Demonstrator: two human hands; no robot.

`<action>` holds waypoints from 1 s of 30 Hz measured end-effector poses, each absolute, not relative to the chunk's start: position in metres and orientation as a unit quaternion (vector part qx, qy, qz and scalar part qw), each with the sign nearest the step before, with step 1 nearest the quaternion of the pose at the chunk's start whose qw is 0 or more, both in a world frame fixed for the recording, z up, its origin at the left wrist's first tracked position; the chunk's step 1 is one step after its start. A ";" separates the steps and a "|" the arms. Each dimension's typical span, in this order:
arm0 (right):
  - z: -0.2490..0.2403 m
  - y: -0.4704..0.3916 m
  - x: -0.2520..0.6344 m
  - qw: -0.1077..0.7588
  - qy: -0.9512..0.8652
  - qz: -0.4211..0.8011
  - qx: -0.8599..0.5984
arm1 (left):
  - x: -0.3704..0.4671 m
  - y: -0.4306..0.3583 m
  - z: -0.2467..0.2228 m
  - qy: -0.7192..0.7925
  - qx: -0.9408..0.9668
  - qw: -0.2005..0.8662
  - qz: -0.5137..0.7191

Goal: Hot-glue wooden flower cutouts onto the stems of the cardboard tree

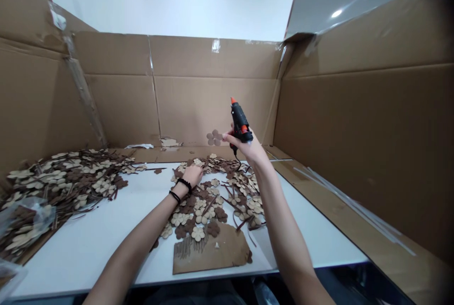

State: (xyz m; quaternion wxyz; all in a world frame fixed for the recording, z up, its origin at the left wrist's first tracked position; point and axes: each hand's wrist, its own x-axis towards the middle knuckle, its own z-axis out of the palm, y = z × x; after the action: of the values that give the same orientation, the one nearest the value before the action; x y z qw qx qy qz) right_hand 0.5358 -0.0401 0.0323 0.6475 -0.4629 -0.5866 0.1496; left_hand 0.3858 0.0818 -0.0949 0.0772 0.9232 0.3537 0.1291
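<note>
My right hand [248,146] is raised over the table, closed around a black and orange hot glue gun [240,118] whose nozzle points up. At the fingertips of that same hand is a brown flower cutout [214,137]. Lower and to the left, my left hand [193,173] reaches into a spread of beige and brown flower cutouts [204,215]. Its fingers are curled down among the pieces, and whatever lies between them is hidden. Thin brown sticks [230,203] are mixed in with the flowers.
A cardboard piece [213,257] with dark glue-like streaks lies at the table's front edge. A big heap of flowers and sticks [71,177] fills the left side, beside a plastic bag [35,213]. White glue sticks [354,208] rest at right. Cardboard walls [213,101] surround the white table [117,210].
</note>
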 end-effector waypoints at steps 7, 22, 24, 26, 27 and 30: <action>0.034 -0.041 0.536 0.688 -0.564 0.119 -0.441 | 0.360 0.075 -0.019 0.345 0.873 0.194 0.286; 0.032 -0.042 0.531 0.608 -0.651 0.157 -0.426 | 0.335 0.011 0.041 0.209 0.766 0.437 0.423; 0.034 -0.044 0.529 0.603 -0.656 0.158 -0.425 | 0.335 0.011 0.041 0.219 0.761 0.450 0.413; 0.035 -0.045 0.529 0.601 -0.659 0.162 -0.421 | 0.336 0.011 0.040 0.232 0.759 0.450 0.409; 0.035 -0.045 0.528 0.602 -0.659 0.165 -0.420 | 0.337 0.011 0.040 0.237 0.759 0.447 0.409; 0.036 -0.045 0.527 0.610 -0.652 0.169 -0.418 | 0.341 0.010 0.039 0.231 0.752 0.446 0.426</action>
State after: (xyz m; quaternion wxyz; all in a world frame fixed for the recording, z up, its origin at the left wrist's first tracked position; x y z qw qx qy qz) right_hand 0.5268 -0.0450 0.0362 0.6098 -0.4181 -0.6517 0.1691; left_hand 0.3405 0.0102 0.0394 0.4461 0.7525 0.2313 0.4258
